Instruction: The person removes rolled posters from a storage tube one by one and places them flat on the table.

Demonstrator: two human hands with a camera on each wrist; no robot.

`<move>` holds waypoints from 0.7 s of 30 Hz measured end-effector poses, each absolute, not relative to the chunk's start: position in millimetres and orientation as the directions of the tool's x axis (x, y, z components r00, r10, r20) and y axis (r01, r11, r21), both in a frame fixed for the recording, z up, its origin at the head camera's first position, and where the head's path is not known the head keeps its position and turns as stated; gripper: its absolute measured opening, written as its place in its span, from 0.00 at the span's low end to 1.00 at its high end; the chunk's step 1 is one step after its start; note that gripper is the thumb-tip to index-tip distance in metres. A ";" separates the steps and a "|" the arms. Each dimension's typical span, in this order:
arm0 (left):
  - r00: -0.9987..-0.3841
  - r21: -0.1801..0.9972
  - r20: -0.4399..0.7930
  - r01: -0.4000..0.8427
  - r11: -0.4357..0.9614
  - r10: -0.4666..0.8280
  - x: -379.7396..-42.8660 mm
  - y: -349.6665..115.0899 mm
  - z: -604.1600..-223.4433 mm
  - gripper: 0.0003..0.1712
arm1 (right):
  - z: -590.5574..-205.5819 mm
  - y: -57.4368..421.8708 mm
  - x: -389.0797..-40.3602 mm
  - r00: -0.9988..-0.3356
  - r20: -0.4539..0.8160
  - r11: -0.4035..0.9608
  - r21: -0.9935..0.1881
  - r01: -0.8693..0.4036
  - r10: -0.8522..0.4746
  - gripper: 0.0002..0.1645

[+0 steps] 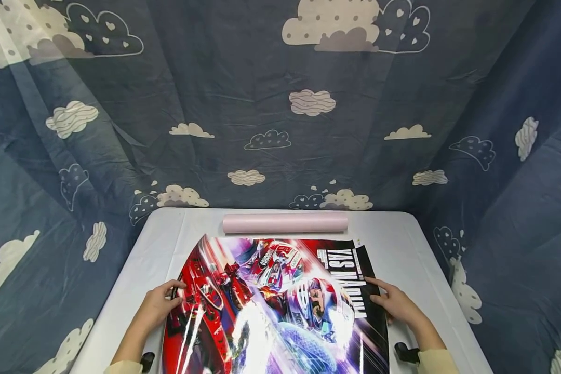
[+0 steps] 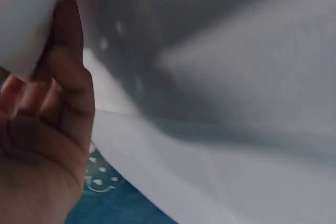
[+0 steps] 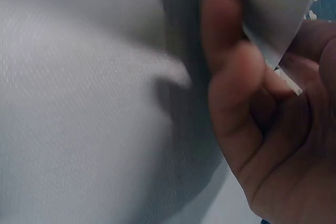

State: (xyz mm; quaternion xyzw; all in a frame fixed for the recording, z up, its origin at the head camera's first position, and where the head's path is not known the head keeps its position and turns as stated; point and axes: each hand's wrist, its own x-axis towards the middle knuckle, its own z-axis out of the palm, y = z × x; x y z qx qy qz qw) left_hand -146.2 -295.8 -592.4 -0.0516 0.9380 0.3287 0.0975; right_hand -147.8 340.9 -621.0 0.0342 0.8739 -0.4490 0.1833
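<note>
A large glossy poster [image 1: 304,296] spreads over the near half of the table, printed with racing helmets, red cars and white lettering. Its left edge is gripped by my left hand [image 1: 156,301], thumb over the printed face. On the opposite side, my right hand [image 1: 397,301] holds the black right edge. Seen from below in the left wrist view, the fingers [image 2: 73,82] curl behind the pale back of the sheet. The right wrist view likewise has bent fingers [image 3: 236,82] under the sheet's white back [image 3: 283,3], which is lifted off the table there.
Behind the poster, a pink roll [image 1: 285,223] lies across the far part of the white table [image 1: 392,228]. Dark blue cloth printed with clouds [image 1: 243,104] hangs behind and at both sides. Black wrist mounts [image 1: 405,353] sit by the sleeves.
</note>
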 end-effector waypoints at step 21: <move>-0.932 0.886 -0.338 -0.268 0.378 0.131 -136.9 -336.1 -615.0 0.38 | -652.5 377.3 -134.5 -0.915 -0.068 -0.095 -0.989 0.115 -0.399 0.37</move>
